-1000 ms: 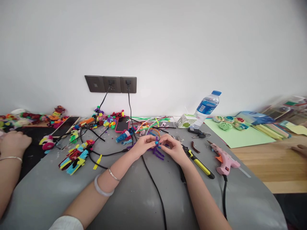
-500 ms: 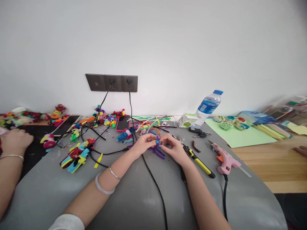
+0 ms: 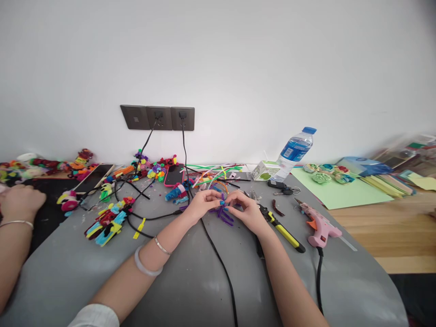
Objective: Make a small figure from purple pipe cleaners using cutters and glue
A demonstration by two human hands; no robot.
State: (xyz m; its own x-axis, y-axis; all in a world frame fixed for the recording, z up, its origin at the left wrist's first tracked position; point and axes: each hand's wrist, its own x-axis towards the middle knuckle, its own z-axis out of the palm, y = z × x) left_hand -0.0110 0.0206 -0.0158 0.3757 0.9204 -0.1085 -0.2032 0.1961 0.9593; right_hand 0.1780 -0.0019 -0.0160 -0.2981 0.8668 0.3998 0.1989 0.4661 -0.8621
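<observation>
My left hand (image 3: 205, 204) and my right hand (image 3: 245, 210) meet above the middle of the grey table (image 3: 190, 281). Between their fingertips is a purple pipe-cleaner piece (image 3: 226, 218), with several fuzzy strands sticking out below. Both hands pinch it with thumb and fingers; its upper part is partly hidden by them. Behind the hands lie loose white, green and orange pipe cleaners (image 3: 218, 171). Yellow-and-black pliers (image 3: 283, 230) rest just right of my right hand. A small blue pipe-cleaner figure (image 3: 175, 193) lies to the left of my left hand.
A pink hot glue gun (image 3: 320, 227) lies at right, its cord running off the front. Behind stand a water bottle (image 3: 295, 152) and a drink carton (image 3: 265, 170), with keys (image 3: 286, 190) nearby. Black cables (image 3: 218, 254) cross the table. Another person's hand (image 3: 23, 203) rests at far left.
Both hands keep their pinch on the purple piece, with only slight finger movement. The view has shifted very slightly; the other things lie as before.
</observation>
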